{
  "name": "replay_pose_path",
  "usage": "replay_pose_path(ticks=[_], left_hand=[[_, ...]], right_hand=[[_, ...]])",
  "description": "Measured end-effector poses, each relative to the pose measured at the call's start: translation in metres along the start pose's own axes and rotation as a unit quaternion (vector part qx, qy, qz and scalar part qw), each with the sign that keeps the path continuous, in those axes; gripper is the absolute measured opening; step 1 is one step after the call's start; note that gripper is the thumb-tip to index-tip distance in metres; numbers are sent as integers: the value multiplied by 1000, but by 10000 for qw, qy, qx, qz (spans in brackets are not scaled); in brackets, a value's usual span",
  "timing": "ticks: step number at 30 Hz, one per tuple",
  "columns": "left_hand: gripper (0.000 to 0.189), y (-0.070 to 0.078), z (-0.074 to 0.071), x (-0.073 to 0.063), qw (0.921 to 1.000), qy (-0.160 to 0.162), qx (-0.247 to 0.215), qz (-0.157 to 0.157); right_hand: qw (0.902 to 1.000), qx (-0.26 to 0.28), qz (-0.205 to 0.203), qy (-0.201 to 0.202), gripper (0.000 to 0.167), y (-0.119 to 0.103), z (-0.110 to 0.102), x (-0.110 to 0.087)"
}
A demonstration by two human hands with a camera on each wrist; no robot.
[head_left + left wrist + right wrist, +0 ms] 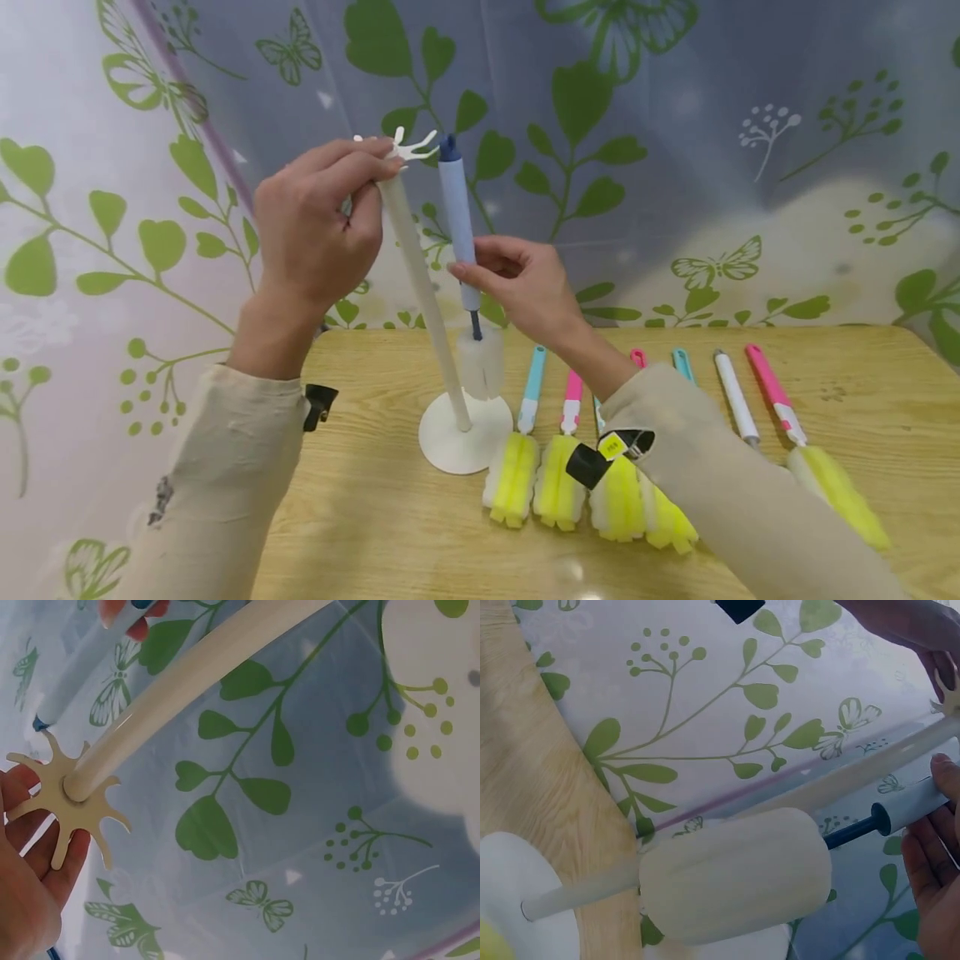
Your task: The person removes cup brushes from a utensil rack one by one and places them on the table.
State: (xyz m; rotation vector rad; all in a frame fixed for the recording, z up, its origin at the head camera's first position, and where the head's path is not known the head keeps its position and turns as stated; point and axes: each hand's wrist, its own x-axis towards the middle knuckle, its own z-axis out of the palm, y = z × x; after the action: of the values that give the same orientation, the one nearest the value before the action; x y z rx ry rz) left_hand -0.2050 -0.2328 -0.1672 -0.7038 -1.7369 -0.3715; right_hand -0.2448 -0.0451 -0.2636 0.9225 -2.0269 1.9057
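A white stand [423,292] with a round base has a star-shaped top of several curved hooks [60,802]. My left hand [322,200] grips that top, fingers and thumb around the hooks. To the right of the pole, my right hand [532,287] pinches the light blue handle of a sponge bottle brush [457,196]. The handle points up, its dark blue tip right at the end of one hook, as the left wrist view also shows. Below hangs its white sponge head [735,877], beside the pole and above the base.
Several bottle brushes with yellow-and-white sponges [558,483] and blue or pink handles lie in a row on the wooden table [360,500], partly hidden by my right arm. Another brush has a white handle [737,396]. A leaf-patterned curtain [750,208] hangs behind the table.
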Motion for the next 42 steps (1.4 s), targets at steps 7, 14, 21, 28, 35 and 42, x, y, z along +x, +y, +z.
replay_pose_path(ticks=[7,14,21,28,35,42], left_hand=[[36,1,2,-1,9998,136,59,-106],[34,1,4,-2,9995,276,107,-105],[30,0,6,-2,9989,461,72,-87],[29,-1,8,-4,9980,630,44,-38],[35,0,12,-4,9969,745,94,-222],[28,5,19,-1,9952,887,120,-385]], right_hand=[[9985,8,-179,522,32,0,-38,-5],[9914,-777,77,1054,35,10,-99,-16],[9700,-1564,628,1749,39,16,-173,-44],[9417,-2216,893,2368,36,26,-247,-81],[9093,-3063,1150,2573,30,42,-300,-118],[8657,-3786,2126,2489,57,58,-327,-146]])
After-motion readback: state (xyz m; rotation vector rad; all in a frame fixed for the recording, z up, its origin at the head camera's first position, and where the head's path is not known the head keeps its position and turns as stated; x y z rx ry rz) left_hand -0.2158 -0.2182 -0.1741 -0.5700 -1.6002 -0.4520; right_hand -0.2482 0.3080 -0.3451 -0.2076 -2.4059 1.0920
